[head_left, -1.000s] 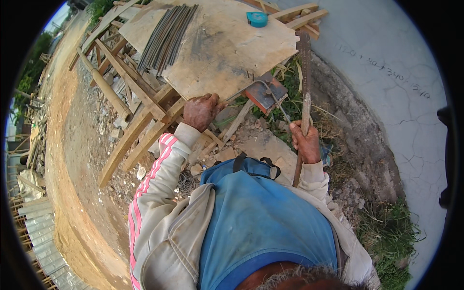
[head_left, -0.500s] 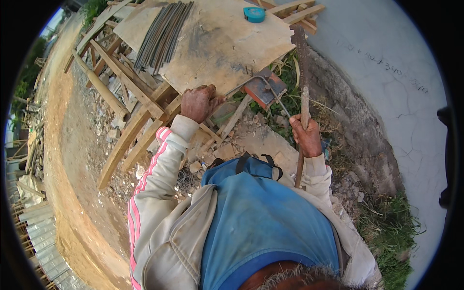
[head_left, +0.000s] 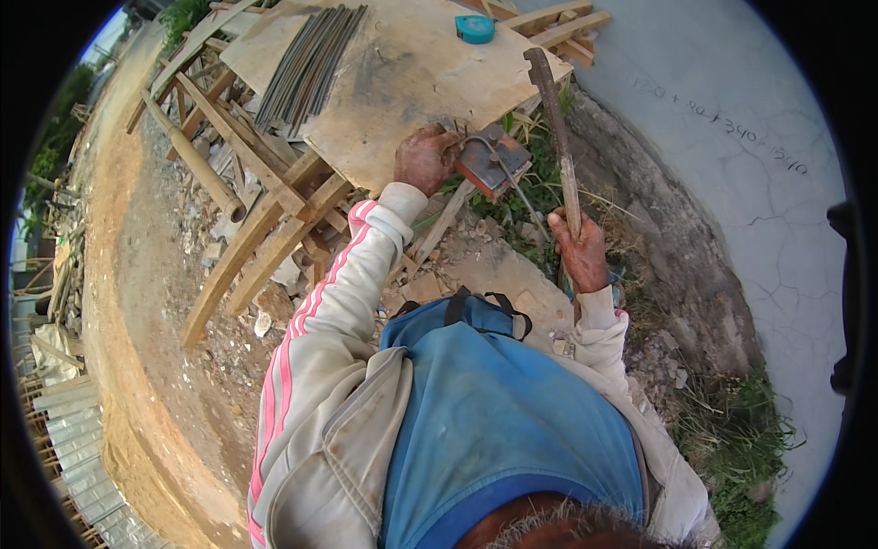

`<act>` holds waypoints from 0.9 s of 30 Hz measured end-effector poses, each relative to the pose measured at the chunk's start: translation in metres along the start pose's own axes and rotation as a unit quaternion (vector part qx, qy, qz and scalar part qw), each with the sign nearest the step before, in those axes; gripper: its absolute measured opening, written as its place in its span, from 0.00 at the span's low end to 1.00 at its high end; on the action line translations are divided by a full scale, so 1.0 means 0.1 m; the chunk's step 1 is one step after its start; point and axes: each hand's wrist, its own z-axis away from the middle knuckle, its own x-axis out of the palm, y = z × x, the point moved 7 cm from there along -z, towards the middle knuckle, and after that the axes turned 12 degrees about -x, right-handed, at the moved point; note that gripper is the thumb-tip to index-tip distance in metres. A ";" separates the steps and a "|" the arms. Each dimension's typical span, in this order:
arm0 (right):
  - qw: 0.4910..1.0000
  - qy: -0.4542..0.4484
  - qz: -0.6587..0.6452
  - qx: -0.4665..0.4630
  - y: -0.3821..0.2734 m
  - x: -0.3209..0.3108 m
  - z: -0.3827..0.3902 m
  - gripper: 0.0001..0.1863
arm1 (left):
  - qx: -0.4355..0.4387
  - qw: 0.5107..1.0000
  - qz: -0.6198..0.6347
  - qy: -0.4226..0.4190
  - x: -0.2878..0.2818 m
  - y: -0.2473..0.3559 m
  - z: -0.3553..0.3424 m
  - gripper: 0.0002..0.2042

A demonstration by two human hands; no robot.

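Observation:
A thin bent steel rod [head_left: 523,192] curves round the pegs of a reddish-brown metal plate [head_left: 482,174] with upright pins, and its straight leg runs down toward my right hand [head_left: 581,249]. That hand is closed round a long rusty bar [head_left: 555,114] with a notched far end, held upright. My left hand [head_left: 426,159] is closed at the rod's other end, beside the plate and over the edge of the worn board [head_left: 393,101]. The fingers hide most of that end.
A bundle of straight steel rods [head_left: 311,69] and a turquoise tape measure [head_left: 475,29] lie on the board. Timber beams [head_left: 261,242] and a bamboo pole [head_left: 197,169] spread on the left over rubble. A grey wall [head_left: 732,183] rises on the right, with grass [head_left: 732,457] below.
My left hand has moved up and right, close to the plate, and the rod's bend has tightened. The bar's top in my right hand has tipped slightly left.

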 end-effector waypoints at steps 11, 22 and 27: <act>0.970 -0.079 0.229 -0.025 0.20 -0.87 0.37 0.23 | 0.025 1.000 0.012 0.008 -0.01 0.02 0.00 0.10; 0.880 -0.175 0.431 -0.102 0.11 -1.17 -0.20 0.33 | 0.026 0.999 0.014 0.014 -0.04 0.04 0.02 0.09; 0.839 -0.203 0.483 -0.148 0.04 -1.25 -0.52 0.33 | 0.027 1.000 0.006 0.013 -0.03 0.04 0.02 0.09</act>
